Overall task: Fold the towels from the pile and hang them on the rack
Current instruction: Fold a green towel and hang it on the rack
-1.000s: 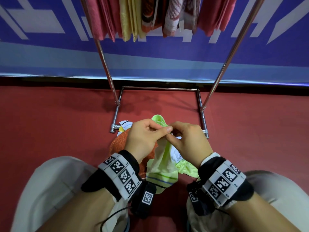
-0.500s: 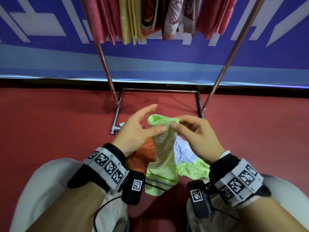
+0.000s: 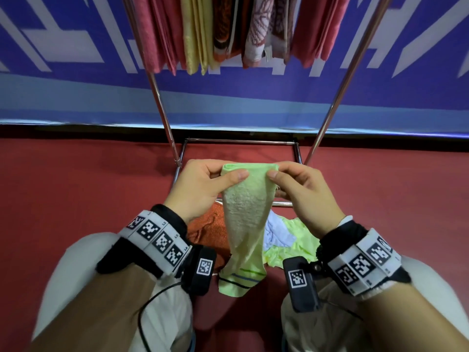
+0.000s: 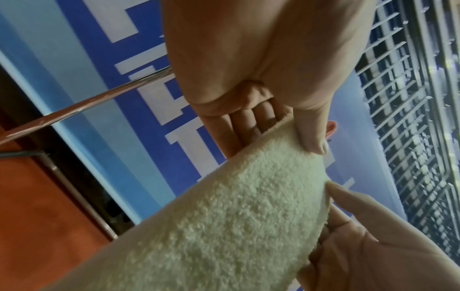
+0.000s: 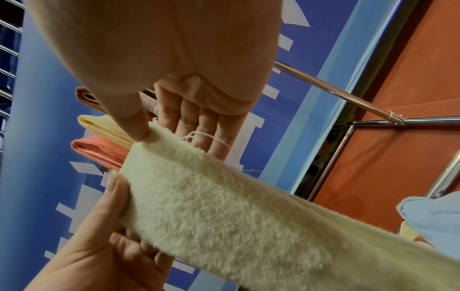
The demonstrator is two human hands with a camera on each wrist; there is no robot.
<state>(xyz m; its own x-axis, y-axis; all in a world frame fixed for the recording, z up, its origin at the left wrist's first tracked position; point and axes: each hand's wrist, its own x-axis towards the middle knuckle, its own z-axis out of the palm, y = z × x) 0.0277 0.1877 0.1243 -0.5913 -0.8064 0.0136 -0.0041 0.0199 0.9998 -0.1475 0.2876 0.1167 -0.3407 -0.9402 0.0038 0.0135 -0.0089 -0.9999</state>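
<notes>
A pale green terry towel (image 3: 243, 214) hangs lengthwise in front of me, its striped lower end near my knees. My left hand (image 3: 228, 174) pinches its top left corner between thumb and fingers. My right hand (image 3: 276, 171) pinches the top right corner the same way. The top edge is stretched flat between them. In the left wrist view the left thumb presses on the towel (image 4: 224, 226); in the right wrist view the right thumb presses on the towel (image 5: 236, 206). Below lies the pile: an orange towel (image 3: 208, 229), a whitish cloth (image 3: 276, 232) and a lime cloth (image 3: 297, 247).
The chrome rack stands just ahead, with its left leg (image 3: 162, 105), right leg (image 3: 337, 92) and base bar (image 3: 241, 141) on red floor. Several folded towels (image 3: 228, 29) hang from its top. A blue banner wall is behind. My knees flank the pile.
Both hands rose with the green towel and moved apart, spreading its bunched top edge flat. More of the towel has come up off the pile.
</notes>
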